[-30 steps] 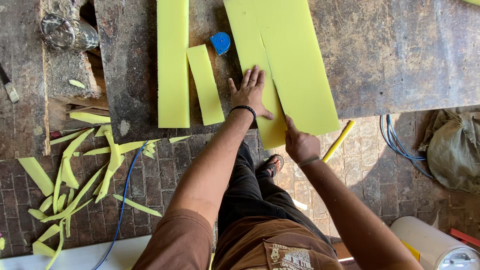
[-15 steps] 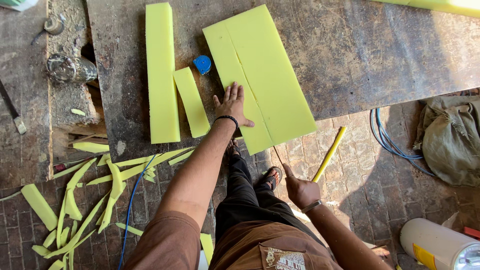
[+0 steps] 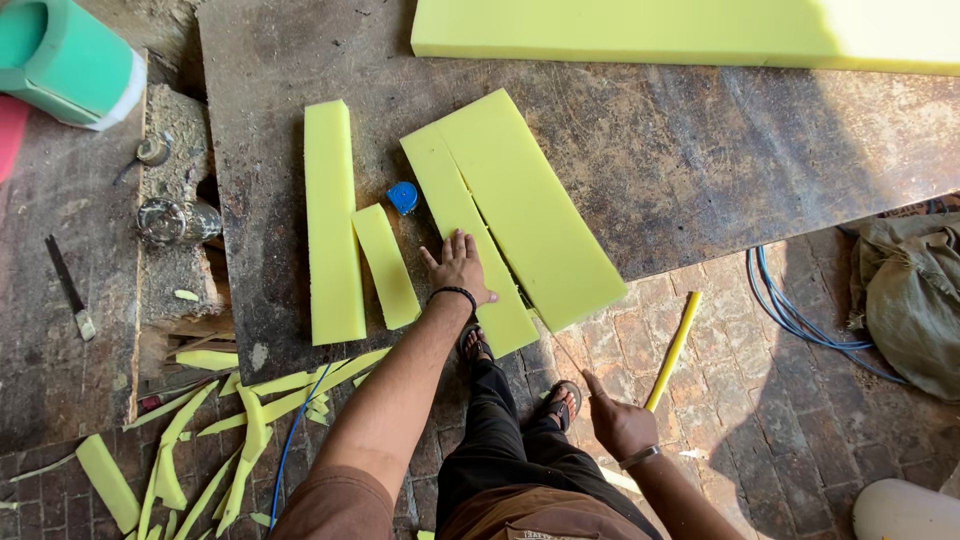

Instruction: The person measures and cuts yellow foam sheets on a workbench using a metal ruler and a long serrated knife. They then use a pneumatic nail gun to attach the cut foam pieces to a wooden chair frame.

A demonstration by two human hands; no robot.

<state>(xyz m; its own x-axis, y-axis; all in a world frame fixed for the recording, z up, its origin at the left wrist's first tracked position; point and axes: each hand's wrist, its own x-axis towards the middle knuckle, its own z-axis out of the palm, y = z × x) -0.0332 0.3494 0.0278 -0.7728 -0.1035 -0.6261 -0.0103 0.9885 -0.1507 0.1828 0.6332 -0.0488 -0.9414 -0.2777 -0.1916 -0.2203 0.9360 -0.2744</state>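
Left hand (image 3: 459, 266) I see lying flat with spread fingers on the narrow yellow foam strip (image 3: 465, 232), which lies on the dark worktable (image 3: 700, 180). Right hand (image 3: 618, 424) is closed around a thin blade (image 3: 566, 354), below the table edge.

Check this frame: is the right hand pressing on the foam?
No: the right hand is off the table, below its edge, while the left hand lies flat on the foam strip.

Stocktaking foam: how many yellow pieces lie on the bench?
5: long strip at left, short strip beside it, narrow piece under left hand, wide piece, big slab on top.
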